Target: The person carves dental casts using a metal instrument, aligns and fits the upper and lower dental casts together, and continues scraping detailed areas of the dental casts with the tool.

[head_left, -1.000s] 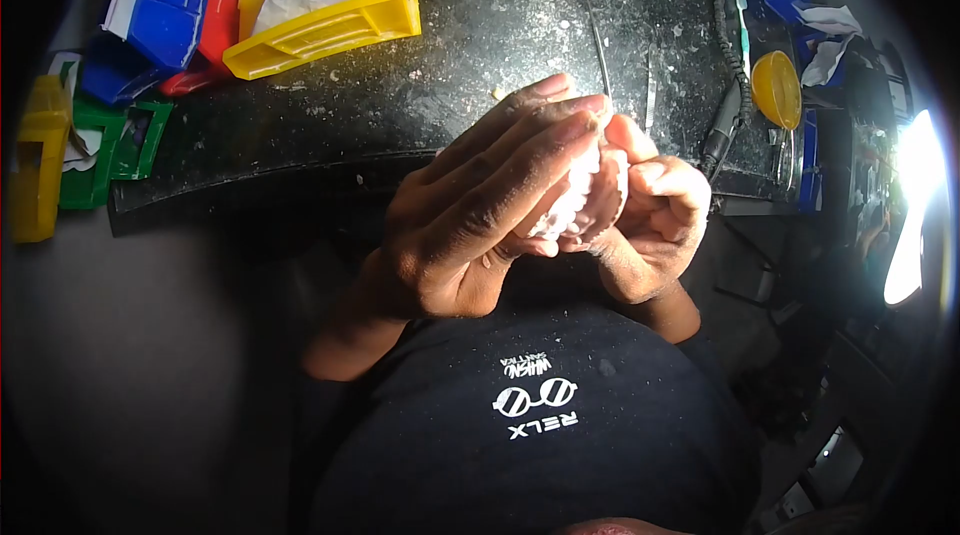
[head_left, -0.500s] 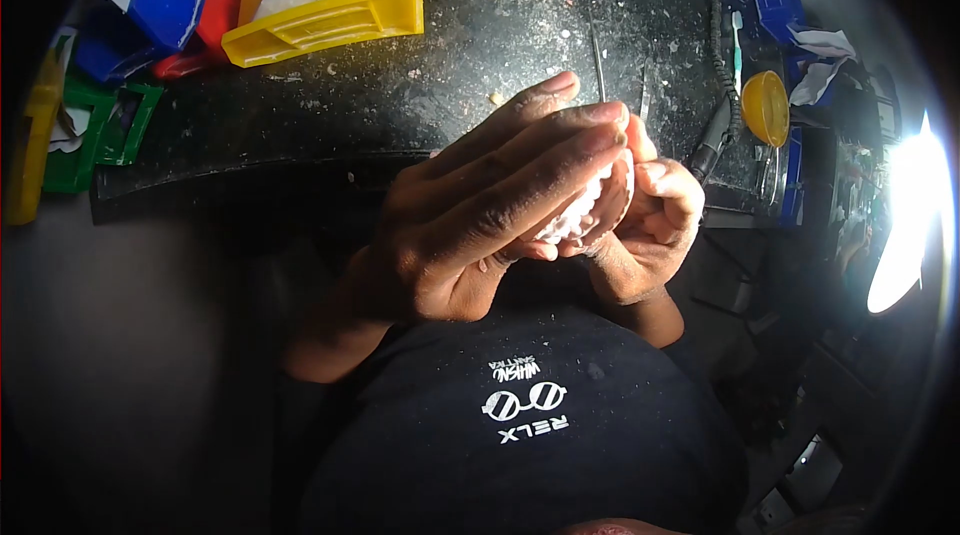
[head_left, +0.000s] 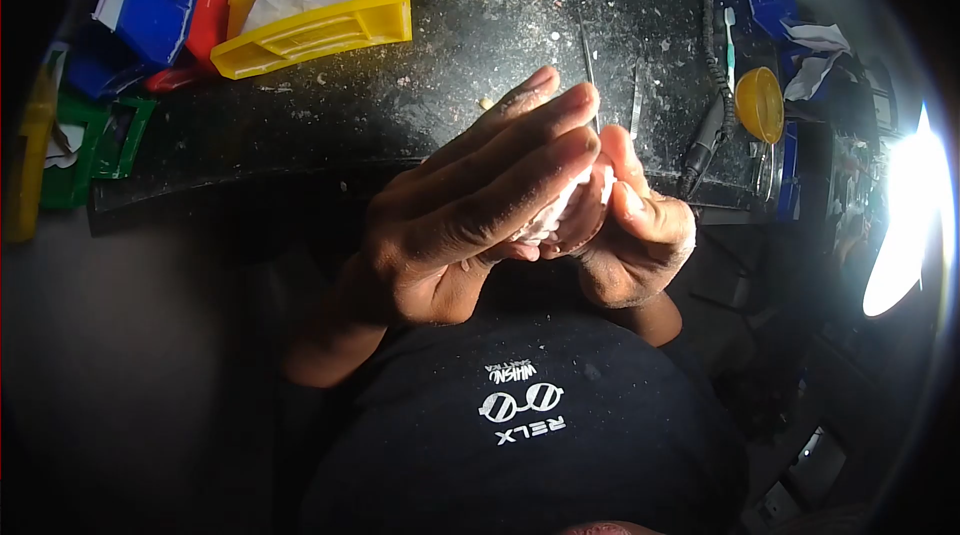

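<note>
Over the bench's near edge, both hands are around a denture (head_left: 578,219) with a row of white teeth and a pinkish-brown base. My left hand (head_left: 462,210) lies along its left side, long fingers straight and together, thumb underneath. Those fingers cover much of the teeth. On the other side, my right hand (head_left: 640,235) grips the base with bent fingers and thumb. Its fingertips come close to the left fingertips at the top. Where the two hands meet, part of the denture is hidden.
A yellow bin (head_left: 330,35) with papers stands at the back left, near blue (head_left: 165,0) and green bins (head_left: 105,150). On the dark, dusty bench (head_left: 350,105) lie a thin metal tool (head_left: 587,50), a corded handpiece (head_left: 708,135), a toothbrush (head_left: 730,40) and a yellow cup (head_left: 759,105). A bright lamp (head_left: 910,225) shines at right.
Both hands and the denture have shifted slightly left in view. The denture has turned a little, and the right thumb and fingers sit differently on its base. The bench view has shifted slightly.
</note>
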`<state>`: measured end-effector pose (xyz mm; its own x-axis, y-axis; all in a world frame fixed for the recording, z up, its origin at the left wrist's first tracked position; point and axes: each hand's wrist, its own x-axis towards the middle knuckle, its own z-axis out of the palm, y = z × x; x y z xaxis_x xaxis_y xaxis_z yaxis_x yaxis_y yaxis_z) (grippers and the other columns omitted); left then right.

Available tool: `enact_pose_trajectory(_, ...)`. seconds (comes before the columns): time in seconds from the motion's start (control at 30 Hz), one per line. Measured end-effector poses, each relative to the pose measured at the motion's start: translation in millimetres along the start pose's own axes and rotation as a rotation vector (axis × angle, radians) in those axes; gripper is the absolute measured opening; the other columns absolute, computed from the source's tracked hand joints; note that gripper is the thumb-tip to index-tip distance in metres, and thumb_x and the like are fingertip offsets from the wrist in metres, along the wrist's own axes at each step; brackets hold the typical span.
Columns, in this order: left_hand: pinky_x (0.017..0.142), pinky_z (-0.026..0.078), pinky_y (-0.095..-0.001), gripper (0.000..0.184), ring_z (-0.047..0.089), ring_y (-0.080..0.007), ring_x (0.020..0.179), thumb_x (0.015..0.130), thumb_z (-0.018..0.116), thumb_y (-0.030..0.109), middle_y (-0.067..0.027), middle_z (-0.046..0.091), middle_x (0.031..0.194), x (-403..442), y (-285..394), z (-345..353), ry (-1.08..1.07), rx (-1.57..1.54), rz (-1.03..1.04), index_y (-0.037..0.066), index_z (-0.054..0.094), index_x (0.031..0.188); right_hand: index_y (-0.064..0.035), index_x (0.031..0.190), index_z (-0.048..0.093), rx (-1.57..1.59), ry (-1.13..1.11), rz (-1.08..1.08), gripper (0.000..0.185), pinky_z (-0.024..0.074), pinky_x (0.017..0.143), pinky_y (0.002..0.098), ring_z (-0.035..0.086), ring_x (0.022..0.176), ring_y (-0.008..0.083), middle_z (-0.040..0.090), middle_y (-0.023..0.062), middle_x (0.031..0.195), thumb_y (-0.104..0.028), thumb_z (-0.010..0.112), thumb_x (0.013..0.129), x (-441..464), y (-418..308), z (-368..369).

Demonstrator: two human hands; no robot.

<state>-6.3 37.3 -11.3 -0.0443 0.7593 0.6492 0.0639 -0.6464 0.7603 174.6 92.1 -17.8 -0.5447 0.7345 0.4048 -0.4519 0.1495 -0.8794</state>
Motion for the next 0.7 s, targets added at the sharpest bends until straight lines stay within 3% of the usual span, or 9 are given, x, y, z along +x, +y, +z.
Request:
enact_pose_trajectory(0.1, 0.112, 0.039, -0.0592, 0.048, 0.05, -0.0433, 0.134, 0.092, 0.058, 0.001, -0.0276, 0.053, 0.141, -0.9, -7.4, -1.0, 0.015, 0.006, 0.045, -0.005, 0.052, 0.139, 0.0053, 0.129, 0.057, 0.175, 0.056, 0.104, 0.052, 0.0418, 0.112, 0.0486, 0.044, 0.137, 0.04, 0.044, 0.0337, 0.145, 0.009, 0.076, 0.08, 2.5, -0.4, 2.1)
enact_pose_trajectory(0.17, 0.11, 0.042, -0.0537, 0.055, 0.046, -0.0481, 0.135, 0.096, 0.06, 0.017, -0.0338, 0.043, 0.146, -3.1, -13.9, -7.6, -0.06, 0.082, 0.126, -0.006, 0.044, 0.144, 0.0056, 0.13, 0.057, 0.468, 0.177, 0.259, 0.053, 0.0417, 0.112, 0.049, 0.043, 0.138, 0.0401, 0.043, 0.0339, 0.145, 0.01, 0.075, 0.081, 2.1, -2.6, 6.4)
enact_pose_trajectory(0.23, 0.108, 0.043, -0.051, 0.064, 0.047, -0.0489, 0.134, 0.097, 0.061, 0.029, -0.0367, 0.041, 0.146, -1.7, -8.9, -12.0, -0.106, 0.144, 0.122, -0.009, 0.041, 0.145, 0.006, 0.13, 0.056, 0.525, 0.196, 0.275, 0.053, 0.0416, 0.113, 0.0493, 0.042, 0.138, 0.0402, 0.042, 0.0341, 0.146, 0.01, 0.075, 0.081, 4.1, -3.0, 6.7)
enact_pose_trajectory(0.27, 0.108, 0.044, -0.0505, 0.067, 0.048, -0.0485, 0.133, 0.097, 0.062, 0.033, -0.0371, 0.042, 0.145, 1.7, -6.2, -14.6, -0.116, 0.161, 0.108, -0.01, 0.041, 0.144, 0.0062, 0.13, 0.055, 0.472, 0.152, 0.227, 0.053, 0.0415, 0.113, 0.0495, 0.041, 0.139, 0.0403, 0.042, 0.0342, 0.146, 0.01, 0.074, 0.081, 5.0, -2.5, 7.8)
enact_pose_trajectory(0.37, 0.106, 0.046, -0.048, 0.082, 0.052, -0.0455, 0.13, 0.095, 0.059, 0.047, -0.0381, 0.047, 0.14, 11.7, -2.2, -20.2, -0.153, 0.266, 0.132, -0.016, 0.039, 0.142, 0.0085, 0.141, 0.039, 0.04, -0.108, -0.202, 0.073, 0.0411, 0.113, 0.0538, 0.032, 0.143, 0.0432, 0.03, 0.038, 0.151, 0.013, 0.075, 0.078, 8.2, 4.7, 3.8)
enact_pose_trajectory(0.5, 0.106, 0.046, -0.0445, 0.094, 0.054, -0.0406, 0.129, 0.094, 0.051, 0.06, -0.0377, 0.05, 0.138, 19.2, 3.4, -20.3, -0.164, 0.269, 0.056, -0.019, 0.036, 0.142, 0.0097, 0.142, 0.036, 0.122, -0.057, -0.118, 0.075, 0.0385, 0.113, 0.0582, 0.028, 0.143, 0.045, 0.023, 0.0372, 0.155, 0.018, 0.073, 0.077, 11.9, -8.9, 13.6)
enact_pose_trajectory(0.53, 0.107, 0.045, -0.044, 0.095, 0.053, -0.0397, 0.13, 0.095, 0.049, 0.062, -0.0376, 0.049, 0.139, 20.2, 6.6, -20.4, -0.17, 0.254, 0.015, -0.019, 0.035, 0.143, 0.0098, 0.144, 0.033, 0.052, -0.05, -0.116, 0.078, 0.0349, 0.116, 0.0544, 0.031, 0.143, 0.0431, 0.026, 0.0391, 0.152, 0.005, 0.077, 0.079, 12.2, -10.6, 13.2)
enact_pose_trajectory(0.63, 0.109, 0.043, -0.0439, 0.098, 0.051, -0.0395, 0.132, 0.095, 0.045, 0.065, -0.0378, 0.046, 0.142, 22.0, 9.3, -19.9, -0.176, 0.201, -0.031, -0.019, 0.031, 0.145, 0.0112, 0.147, 0.028, -0.023, -0.043, -0.123, 0.085, 0.0306, 0.119, 0.0504, 0.033, 0.143, 0.0418, 0.029, 0.0413, 0.15, -0.007, 0.081, 0.082, 13.2, -13.4, 13.3)
enact_pose_trajectory(0.7, 0.11, 0.042, -0.0444, 0.1, 0.049, -0.0401, 0.134, 0.095, 0.043, 0.066, -0.0381, 0.044, 0.143, 22.4, 10.2, -19.2, -0.179, 0.176, -0.046, -0.018, 0.029, 0.146, 0.0114, 0.147, 0.028, -0.033, -0.051, -0.124, 0.085, 0.0307, 0.119, 0.0502, 0.033, 0.143, 0.0419, 0.029, 0.0416, 0.15, -0.006, 0.081, 0.083, 13.9, -15.2, 13.5)
